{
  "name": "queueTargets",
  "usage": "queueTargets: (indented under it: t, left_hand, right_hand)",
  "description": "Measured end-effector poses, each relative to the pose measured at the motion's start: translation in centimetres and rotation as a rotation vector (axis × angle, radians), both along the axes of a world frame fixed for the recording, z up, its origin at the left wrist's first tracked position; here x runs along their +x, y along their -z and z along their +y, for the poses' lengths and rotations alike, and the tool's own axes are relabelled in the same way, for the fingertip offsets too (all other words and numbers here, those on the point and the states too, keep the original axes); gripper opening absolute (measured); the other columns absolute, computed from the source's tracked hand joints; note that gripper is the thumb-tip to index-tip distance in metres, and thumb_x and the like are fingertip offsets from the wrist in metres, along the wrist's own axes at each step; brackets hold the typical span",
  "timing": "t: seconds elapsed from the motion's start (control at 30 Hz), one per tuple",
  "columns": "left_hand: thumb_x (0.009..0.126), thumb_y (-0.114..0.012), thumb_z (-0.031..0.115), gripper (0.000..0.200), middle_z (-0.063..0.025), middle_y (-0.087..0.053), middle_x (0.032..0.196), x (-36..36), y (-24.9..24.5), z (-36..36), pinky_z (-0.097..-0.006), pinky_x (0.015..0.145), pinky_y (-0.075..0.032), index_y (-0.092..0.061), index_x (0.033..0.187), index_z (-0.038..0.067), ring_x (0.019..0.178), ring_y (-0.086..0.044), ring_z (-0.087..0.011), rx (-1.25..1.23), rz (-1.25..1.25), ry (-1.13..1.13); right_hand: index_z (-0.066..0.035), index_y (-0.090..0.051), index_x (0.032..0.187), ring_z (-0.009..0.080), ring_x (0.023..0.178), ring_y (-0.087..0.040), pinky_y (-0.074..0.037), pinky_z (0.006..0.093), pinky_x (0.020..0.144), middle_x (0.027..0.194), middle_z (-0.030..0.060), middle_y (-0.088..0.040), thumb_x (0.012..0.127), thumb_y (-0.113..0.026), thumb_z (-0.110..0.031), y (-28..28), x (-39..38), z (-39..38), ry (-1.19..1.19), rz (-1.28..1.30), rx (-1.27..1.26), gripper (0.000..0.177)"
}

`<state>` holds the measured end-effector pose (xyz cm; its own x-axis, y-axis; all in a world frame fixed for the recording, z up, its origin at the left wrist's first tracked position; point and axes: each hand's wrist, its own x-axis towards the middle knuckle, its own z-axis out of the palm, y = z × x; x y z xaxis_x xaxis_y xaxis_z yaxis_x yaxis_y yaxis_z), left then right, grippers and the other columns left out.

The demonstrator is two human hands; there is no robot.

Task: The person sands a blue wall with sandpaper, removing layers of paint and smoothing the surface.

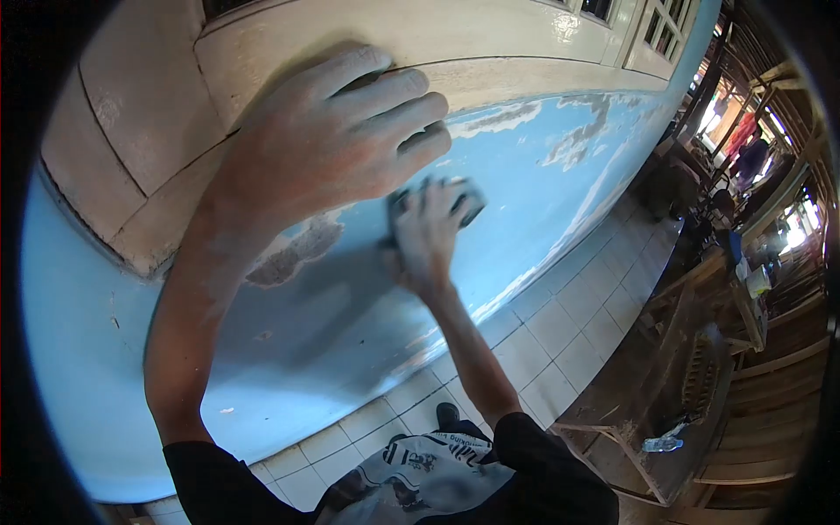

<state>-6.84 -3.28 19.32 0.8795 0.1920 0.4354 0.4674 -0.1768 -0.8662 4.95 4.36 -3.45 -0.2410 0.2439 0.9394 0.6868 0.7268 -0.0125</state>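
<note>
My left hand (350,131), dusted with pale powder, rests with its fingers apart against the cream wooden frame (499,74) above the blue wall. Lower and to the right, my right hand (426,232) is wrapped round a dark block (468,199) and presses it on the blue wall (507,184). This hand and the block are blurred by motion. Between the two arms, a rough grey patch (302,251) shows where the paint is gone. More peeled, whitish patches (582,131) lie along the upper right of the wall.
White floor tiles (560,328) run along the foot of the wall. At the right stands a wooden bench (630,446) with a plastic bottle (662,444) on it. Hanging cloths (742,136) and clutter are farther back. A window (662,35) is at the top right.
</note>
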Motion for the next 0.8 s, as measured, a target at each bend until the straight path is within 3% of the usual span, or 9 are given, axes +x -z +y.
queueTargets:
  t: [0.03,0.1,0.17,0.2,0.5,0.6,0.63,0.73,0.8]
  left_hand:
    - [0.069,-0.070,0.022,0.023,0.0032,-0.058,0.095,0.0,0.1,0.0,-0.0306,0.089,-0.044,-0.062,0.090,0.016,0.093,-0.056,-0.0124,-0.019,-0.006,-0.011]
    - [0.069,-0.070,0.022,0.023,0.0029,-0.059,0.095,0.1,0.1,0.0,-0.0310,0.089,-0.044,-0.062,0.089,0.016,0.092,-0.056,-0.0126,-0.019,-0.003,-0.009]
    - [0.068,-0.071,0.022,0.023,0.0026,-0.059,0.095,0.1,0.1,0.1,-0.0314,0.089,-0.044,-0.062,0.089,0.016,0.092,-0.056,-0.0128,-0.018,-0.005,-0.011]
    - [0.068,-0.071,0.022,0.024,0.0026,-0.059,0.095,0.1,0.1,0.0,-0.0315,0.089,-0.044,-0.062,0.089,0.016,0.092,-0.056,-0.0131,-0.012,-0.008,-0.005]
    - [0.066,-0.071,0.020,0.028,0.0023,-0.059,0.095,0.1,0.0,-0.3,-0.0314,0.087,-0.044,-0.063,0.093,0.015,0.091,-0.056,-0.0142,-0.042,-0.003,-0.036]
    - [0.067,-0.072,0.020,0.030,0.0021,-0.058,0.096,0.3,-0.1,-0.5,-0.0320,0.087,-0.044,-0.064,0.095,0.015,0.092,-0.055,-0.0143,-0.052,0.006,-0.057]
    - [0.068,-0.072,0.021,0.030,0.0021,-0.058,0.096,0.3,-0.2,-0.5,-0.0323,0.086,-0.044,-0.063,0.096,0.014,0.093,-0.055,-0.0144,-0.040,0.003,-0.069]
    - [0.069,-0.072,0.021,0.031,0.0020,-0.058,0.097,0.3,-0.1,-0.7,-0.0332,0.087,-0.043,-0.063,0.098,0.014,0.095,-0.055,-0.0151,-0.058,0.001,-0.092]
    - [0.070,-0.069,0.019,0.021,0.0037,-0.058,0.093,0.6,-0.1,-0.5,-0.0307,0.086,-0.044,-0.063,0.090,0.015,0.091,-0.055,-0.0132,-0.034,-0.022,-0.074]
  right_hand:
    - [0.000,-0.039,0.135,0.0506,0.132,-0.025,-0.014,0.0740,0.099,0.142,0.0300,-0.030,0.063,-0.068,-0.037,-0.1,1.2,1.8,0.003,0.004,-0.001,0.087]
    - [0.013,-0.039,0.127,0.0405,0.128,-0.036,-0.019,0.0523,0.109,0.132,0.0290,-0.042,0.099,-0.033,-0.020,-0.6,3.9,6.5,0.229,0.253,-0.130,0.044]
    - [0.010,-0.020,0.142,0.0374,0.140,-0.018,-0.010,0.0398,0.115,0.150,0.0259,-0.021,0.101,-0.028,-0.031,-5.5,6.2,7.3,-0.202,0.751,-0.363,0.058]
    - [0.015,-0.030,0.134,0.0336,0.131,-0.033,-0.021,0.0380,0.111,0.140,0.0260,-0.036,0.103,-0.019,-0.040,-6.3,6.6,7.8,-0.473,0.964,-0.441,0.065]
    - [0.010,-0.034,0.136,0.0478,0.130,-0.028,-0.006,0.0638,0.108,0.137,0.0293,-0.036,0.094,-0.031,-0.027,-4.1,2.7,-0.9,-0.021,-0.063,-0.322,0.056]
    - [0.013,-0.022,0.140,0.0362,0.141,-0.015,-0.009,0.0441,0.115,0.149,0.0292,-0.018,0.102,-0.024,-0.024,-5.9,6.1,4.9,-0.172,0.653,-0.229,0.053]
    - [0.012,-0.031,0.137,0.0355,0.137,-0.022,-0.009,0.0419,0.114,0.146,0.0247,-0.030,0.102,-0.028,-0.026,-5.9,7.6,7.3,-0.325,0.959,-0.376,0.052]
    - [0.014,-0.022,0.140,0.0347,0.141,-0.016,-0.006,0.0401,0.116,0.150,0.0273,-0.020,0.102,-0.022,-0.027,-5.2,7.3,7.8,-0.150,0.708,-0.505,0.056]
    - [0.009,-0.032,0.139,0.0432,0.139,-0.016,-0.004,0.0561,0.111,0.147,0.0269,-0.027,0.096,-0.032,-0.021,-5.5,5.4,3.6,-0.162,0.316,0.023,0.052]
